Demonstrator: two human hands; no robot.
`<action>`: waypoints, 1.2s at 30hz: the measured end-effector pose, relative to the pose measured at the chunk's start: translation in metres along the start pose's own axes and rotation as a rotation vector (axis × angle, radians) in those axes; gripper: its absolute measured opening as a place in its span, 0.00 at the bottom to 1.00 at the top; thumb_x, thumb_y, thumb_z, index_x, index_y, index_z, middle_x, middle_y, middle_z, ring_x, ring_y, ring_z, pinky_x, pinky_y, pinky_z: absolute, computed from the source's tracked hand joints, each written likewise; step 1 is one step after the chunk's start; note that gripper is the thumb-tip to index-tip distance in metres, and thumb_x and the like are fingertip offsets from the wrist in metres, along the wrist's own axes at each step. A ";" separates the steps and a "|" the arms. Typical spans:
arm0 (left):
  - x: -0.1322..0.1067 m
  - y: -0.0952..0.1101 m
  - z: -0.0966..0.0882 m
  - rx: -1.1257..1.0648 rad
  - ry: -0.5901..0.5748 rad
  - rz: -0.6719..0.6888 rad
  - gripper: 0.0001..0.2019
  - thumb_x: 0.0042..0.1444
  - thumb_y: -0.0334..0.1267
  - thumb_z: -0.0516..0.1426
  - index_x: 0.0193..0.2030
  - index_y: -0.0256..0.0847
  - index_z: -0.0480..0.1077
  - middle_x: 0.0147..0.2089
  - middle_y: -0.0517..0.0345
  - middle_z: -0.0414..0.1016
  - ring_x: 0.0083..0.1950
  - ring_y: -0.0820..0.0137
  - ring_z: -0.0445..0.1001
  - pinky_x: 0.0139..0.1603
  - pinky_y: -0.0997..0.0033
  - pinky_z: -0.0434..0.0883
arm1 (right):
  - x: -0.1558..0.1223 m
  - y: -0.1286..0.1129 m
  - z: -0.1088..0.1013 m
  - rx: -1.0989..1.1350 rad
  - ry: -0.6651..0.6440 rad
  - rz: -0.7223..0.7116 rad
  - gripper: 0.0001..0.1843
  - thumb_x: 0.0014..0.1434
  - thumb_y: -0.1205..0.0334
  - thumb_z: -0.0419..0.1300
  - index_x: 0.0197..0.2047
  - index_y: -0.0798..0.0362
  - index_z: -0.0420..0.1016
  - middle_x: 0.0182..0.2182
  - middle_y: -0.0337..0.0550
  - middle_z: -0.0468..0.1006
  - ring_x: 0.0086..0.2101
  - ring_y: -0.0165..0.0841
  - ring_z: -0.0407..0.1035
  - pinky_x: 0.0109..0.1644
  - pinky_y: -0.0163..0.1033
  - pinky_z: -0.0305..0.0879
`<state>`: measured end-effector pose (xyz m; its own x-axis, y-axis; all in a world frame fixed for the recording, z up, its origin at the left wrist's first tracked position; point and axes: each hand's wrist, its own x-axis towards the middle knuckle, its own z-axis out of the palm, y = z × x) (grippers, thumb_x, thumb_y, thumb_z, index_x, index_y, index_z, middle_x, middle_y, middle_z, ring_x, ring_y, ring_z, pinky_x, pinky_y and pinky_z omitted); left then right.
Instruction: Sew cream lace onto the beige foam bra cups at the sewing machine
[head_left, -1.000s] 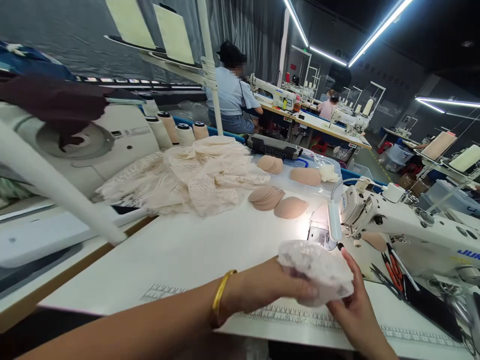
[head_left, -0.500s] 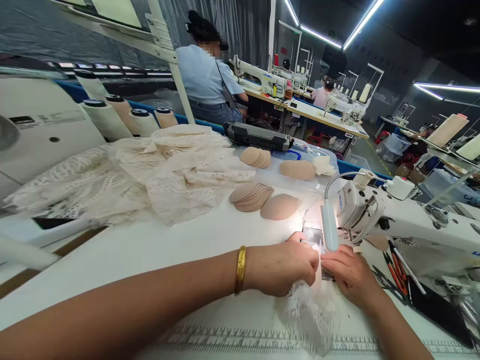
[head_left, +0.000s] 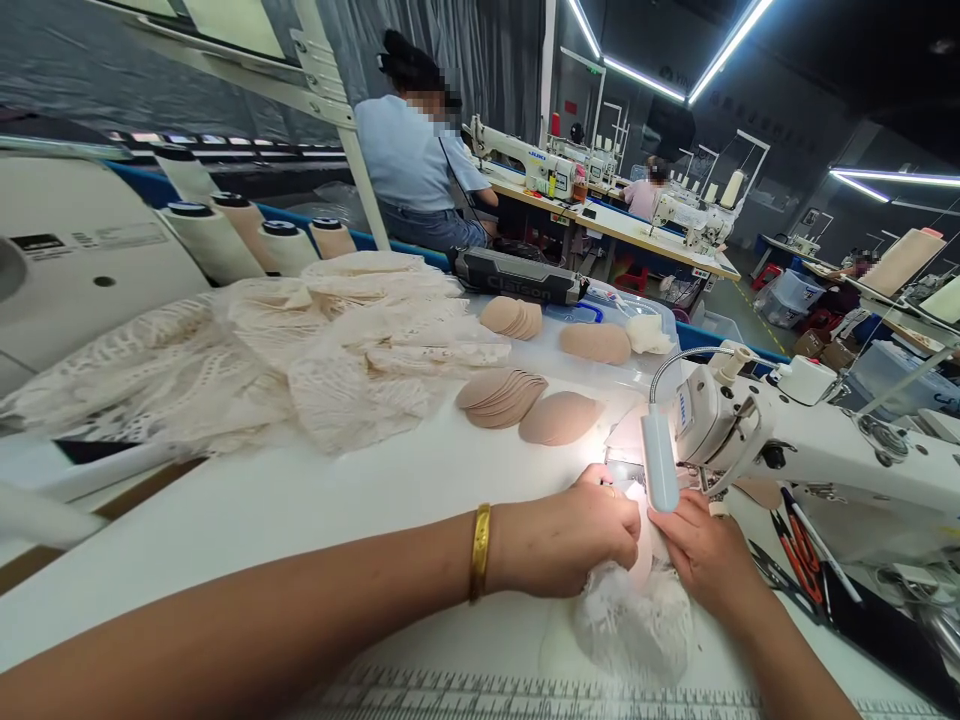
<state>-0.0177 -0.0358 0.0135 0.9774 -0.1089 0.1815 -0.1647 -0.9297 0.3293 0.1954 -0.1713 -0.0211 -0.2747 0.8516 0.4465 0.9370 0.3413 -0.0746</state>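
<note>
My left hand (head_left: 581,540), with a gold bracelet at the wrist, is closed on a pale pink fabric piece (head_left: 641,560) beside the sewing machine (head_left: 795,430). Sheer white lace (head_left: 634,625) hangs bunched below that hand. Across from it, my right hand (head_left: 705,550) presses the same fabric near the needle area, its fingers together. A small lamp (head_left: 660,465) lights the spot and partly hides the needle and fingertips. Beige oval pads (head_left: 501,397) lie stacked behind my left hand, with another pad pile (head_left: 561,417) alongside.
Cream lace (head_left: 360,340) is heaped at the left, before thread cones (head_left: 232,235). A plastic tray (head_left: 660,375) holds more pads. Orange-handled scissors (head_left: 799,555) lie right of my right hand. A printed ruler (head_left: 450,690) runs along the front edge. A person in light blue (head_left: 412,150) sits beyond.
The lace below my left hand has bunched up and shifted slightly right. My right hand has moved a little to the right; my left hand stays nearly in place.
</note>
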 end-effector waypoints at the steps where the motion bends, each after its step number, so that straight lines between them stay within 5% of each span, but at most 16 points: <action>1: 0.001 -0.001 0.001 -0.001 0.012 0.003 0.21 0.36 0.16 0.60 0.35 0.43 0.77 0.45 0.61 0.80 0.42 0.65 0.76 0.53 0.56 0.61 | 0.000 0.001 0.001 -0.014 0.004 0.003 0.21 0.65 0.77 0.51 0.52 0.47 0.76 0.44 0.41 0.84 0.44 0.38 0.75 0.44 0.39 0.67; 20: 0.003 -0.001 -0.004 0.025 -0.041 -0.019 0.24 0.35 0.14 0.60 0.37 0.44 0.78 0.47 0.60 0.79 0.42 0.65 0.75 0.50 0.57 0.62 | -0.005 0.001 0.004 -0.037 -0.006 0.066 0.19 0.66 0.75 0.50 0.47 0.46 0.77 0.43 0.40 0.83 0.48 0.39 0.73 0.45 0.38 0.67; 28: 0.006 -0.008 -0.012 0.008 -0.047 -0.033 0.21 0.39 0.16 0.59 0.37 0.44 0.77 0.45 0.61 0.80 0.42 0.67 0.74 0.49 0.59 0.60 | -0.004 0.003 0.006 -0.080 -0.014 0.116 0.20 0.66 0.73 0.49 0.48 0.47 0.79 0.42 0.42 0.83 0.45 0.37 0.73 0.50 0.38 0.67; 36: 0.010 -0.019 -0.015 0.044 0.020 -0.008 0.09 0.46 0.21 0.60 0.27 0.39 0.69 0.39 0.62 0.78 0.34 0.70 0.69 0.45 0.60 0.59 | -0.006 0.004 0.004 -0.049 -0.005 0.108 0.21 0.66 0.74 0.49 0.51 0.46 0.77 0.47 0.42 0.83 0.46 0.39 0.73 0.48 0.40 0.68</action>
<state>-0.0066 -0.0145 0.0227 0.9756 -0.0949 0.1982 -0.1507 -0.9453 0.2894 0.1996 -0.1730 -0.0277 -0.1727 0.8843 0.4339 0.9705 0.2279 -0.0782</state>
